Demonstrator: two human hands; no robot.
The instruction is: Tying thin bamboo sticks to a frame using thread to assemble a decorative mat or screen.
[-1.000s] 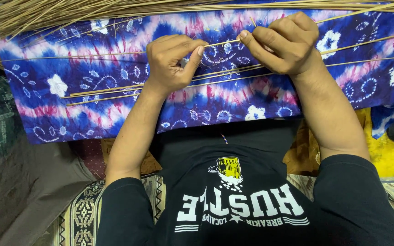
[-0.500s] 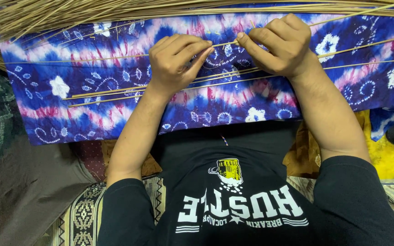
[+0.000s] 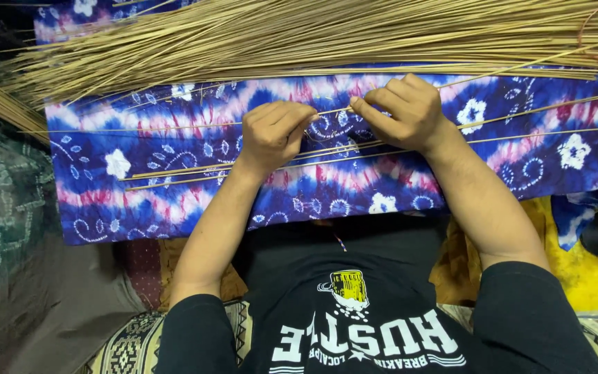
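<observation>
Two hands at work: we have the left hand (image 3: 275, 135) and the right hand (image 3: 406, 111) side by side over the blue tie-dye cloth (image 3: 174, 173), knuckles up.
Left fingers: curled together, tips pinched on a thin straw (image 3: 174, 127) that runs out past them to the left.
Right fingers: curled in too, thumb pressed forward onto the same thin straw line, just across from the left fingertips.
Gap: the two sets of fingers nearly meet, close but not clearly touching.
Loose straws: a few pale straws (image 3: 195, 175) lie under both hands on the cloth, slanting away on either side of the fingers.
Big bundle: a thick sheaf of straw (image 3: 313, 34) lies just beyond the fingers, spread across the top of our view.
Cloth: it spreads beneath the fingers, covering our lap.
Nearer us: black printed shirt (image 3: 354, 312), well back from the fingers.
Right of the fingers: a yellow cloth (image 3: 583, 270) down by the right elbow.
</observation>
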